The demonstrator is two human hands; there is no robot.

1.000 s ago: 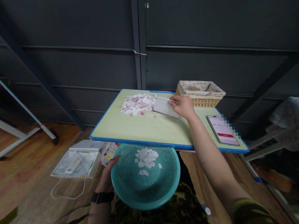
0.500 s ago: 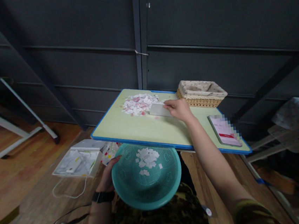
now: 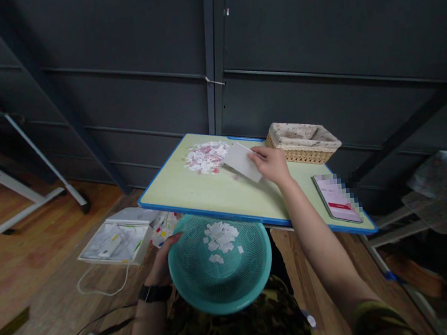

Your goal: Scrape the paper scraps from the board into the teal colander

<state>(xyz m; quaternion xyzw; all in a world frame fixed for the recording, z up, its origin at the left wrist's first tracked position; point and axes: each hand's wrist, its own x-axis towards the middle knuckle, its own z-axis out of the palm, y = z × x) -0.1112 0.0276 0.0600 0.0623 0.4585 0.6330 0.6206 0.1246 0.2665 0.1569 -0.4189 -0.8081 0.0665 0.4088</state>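
My right hand pinches a flat grey-white card by its right edge, tilted over the pale green tabletop. Just left of the card lies a heap of small white and pinkish paper scraps. Below the table's front edge, my left hand grips the left rim of a green plastic basin with a perforated pattern. White paper pieces lie inside the basin, mostly toward its far side. The fingers under the basin's rim are partly hidden.
A cloth-lined wicker basket stands at the table's back right, with a phone or tablet near the right edge. On the floor at left sit an open white box and cables. Dark metal panels rise behind the table.
My right hand has turned the card, so its broad face now shows more and its near corner points down. The left hand and basin stay nearly still.
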